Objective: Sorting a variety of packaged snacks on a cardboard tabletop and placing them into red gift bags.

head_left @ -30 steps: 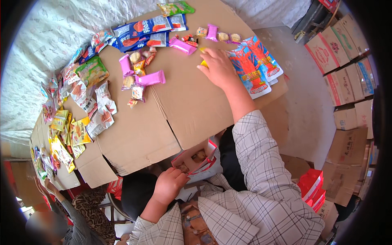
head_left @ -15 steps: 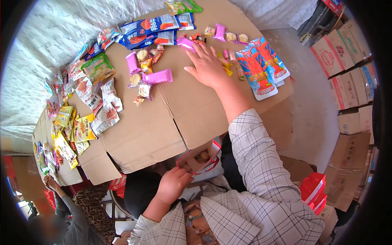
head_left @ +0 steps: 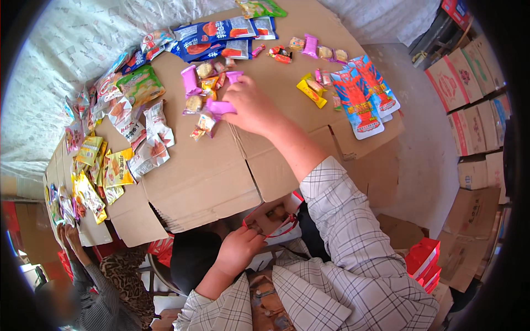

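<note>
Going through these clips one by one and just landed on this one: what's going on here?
A person in a checked shirt sits at flattened brown cardboard sheets strewn with small wrapped snacks. Their right hand reaches out over the pile, its fingers on a pink wrapped sweet. The left hand is down at the lap, at the mouth of a red-handled bag. Blue flat snack packets lie to the right, and another person's hands work at the far left.

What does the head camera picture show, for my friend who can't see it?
A person's right hand reaches over flattened cardboard covered with colourful snack packets, touching a pink packet. Their left hand holds a red-handled bag open at their lap.
</note>
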`<state>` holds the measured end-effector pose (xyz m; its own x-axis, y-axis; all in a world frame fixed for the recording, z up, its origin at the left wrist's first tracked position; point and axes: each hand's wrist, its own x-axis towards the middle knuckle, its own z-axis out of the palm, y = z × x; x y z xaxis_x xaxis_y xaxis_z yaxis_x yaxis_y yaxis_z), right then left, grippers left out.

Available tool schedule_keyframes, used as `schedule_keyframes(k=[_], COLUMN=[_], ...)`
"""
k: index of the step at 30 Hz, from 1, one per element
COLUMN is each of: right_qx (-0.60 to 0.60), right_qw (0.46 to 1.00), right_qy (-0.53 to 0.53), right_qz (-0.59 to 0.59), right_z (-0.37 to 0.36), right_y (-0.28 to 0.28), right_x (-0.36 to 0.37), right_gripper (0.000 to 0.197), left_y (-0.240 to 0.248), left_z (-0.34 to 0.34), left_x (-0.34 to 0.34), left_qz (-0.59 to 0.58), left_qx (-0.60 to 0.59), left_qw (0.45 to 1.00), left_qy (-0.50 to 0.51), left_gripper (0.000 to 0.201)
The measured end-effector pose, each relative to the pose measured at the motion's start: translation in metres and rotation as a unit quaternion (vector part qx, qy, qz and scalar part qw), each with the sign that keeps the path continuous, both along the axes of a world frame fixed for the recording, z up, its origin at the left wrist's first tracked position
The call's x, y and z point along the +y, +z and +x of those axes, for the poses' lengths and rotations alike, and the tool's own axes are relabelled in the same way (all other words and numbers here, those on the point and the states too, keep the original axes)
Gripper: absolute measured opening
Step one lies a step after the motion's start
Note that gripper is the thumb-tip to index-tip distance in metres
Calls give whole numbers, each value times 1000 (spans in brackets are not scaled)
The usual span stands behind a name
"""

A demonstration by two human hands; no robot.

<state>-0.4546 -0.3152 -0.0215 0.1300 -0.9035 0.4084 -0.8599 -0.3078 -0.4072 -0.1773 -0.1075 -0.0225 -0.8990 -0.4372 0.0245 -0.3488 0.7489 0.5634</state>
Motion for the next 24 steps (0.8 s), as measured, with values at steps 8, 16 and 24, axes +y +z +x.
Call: schedule_keyframes(k=[8, 16, 24], right_qx=[-54, -161, -44], right_qw=[996, 970, 883], right_qy=[-68, 33, 268], right_qz=[-37, 179, 382], right_z=[-33, -48, -15], right_y=[-2, 29, 56], right_x=[37, 93, 176], right_gripper=[29, 35, 33], left_y=[-2, 9, 2], left_z=[1, -7, -7], left_x=[3, -2, 1], left_qz=[-14, -23, -62], left_qx=[29, 57, 55], left_qw=[999, 998, 996], left_qy=[-3, 25, 12], left_gripper=[13, 22, 21])
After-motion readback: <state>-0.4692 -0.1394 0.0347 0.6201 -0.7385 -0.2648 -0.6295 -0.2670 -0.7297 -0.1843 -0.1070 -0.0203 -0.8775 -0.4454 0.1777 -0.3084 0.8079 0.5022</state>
